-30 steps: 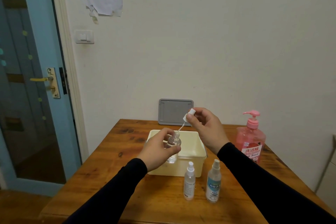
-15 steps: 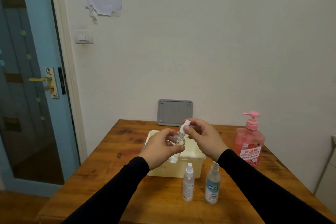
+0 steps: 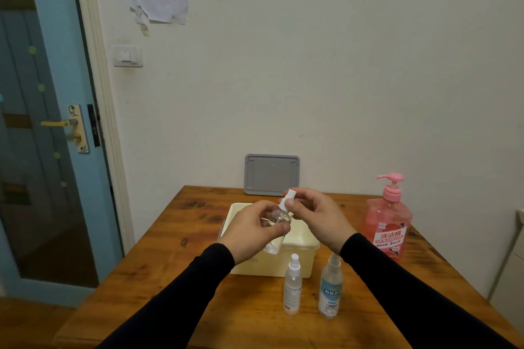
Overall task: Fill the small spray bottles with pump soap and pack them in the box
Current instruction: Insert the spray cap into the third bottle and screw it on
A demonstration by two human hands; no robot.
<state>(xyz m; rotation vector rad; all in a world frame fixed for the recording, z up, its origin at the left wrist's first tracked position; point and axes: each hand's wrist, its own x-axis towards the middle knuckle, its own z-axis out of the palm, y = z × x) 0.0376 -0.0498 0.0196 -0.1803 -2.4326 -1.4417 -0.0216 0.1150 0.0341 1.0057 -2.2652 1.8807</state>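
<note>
My left hand (image 3: 253,231) grips a small clear spray bottle (image 3: 274,242), tilted over the cream box (image 3: 302,246). My right hand (image 3: 317,215) pinches the white spray cap (image 3: 288,198), which sits on the bottle's neck. Two more small spray bottles stand upright on the table in front of the box: a clear one with a white cap (image 3: 292,285) and a taller one with a blue label (image 3: 330,287). The pink pump soap bottle (image 3: 388,221) stands at the right, beside my right forearm.
The wooden table (image 3: 170,263) stands against a white wall. A grey box lid (image 3: 271,174) leans on the wall behind the box. A blue door (image 3: 42,121) is at the left. A pale cabinet edge (image 3: 510,277) shows at the far right.
My right hand has brought the white spray cap down from above the bottle, pushing its tube into the neck, and the cap now sits on the bottle. My left hand still holds the bottle.
</note>
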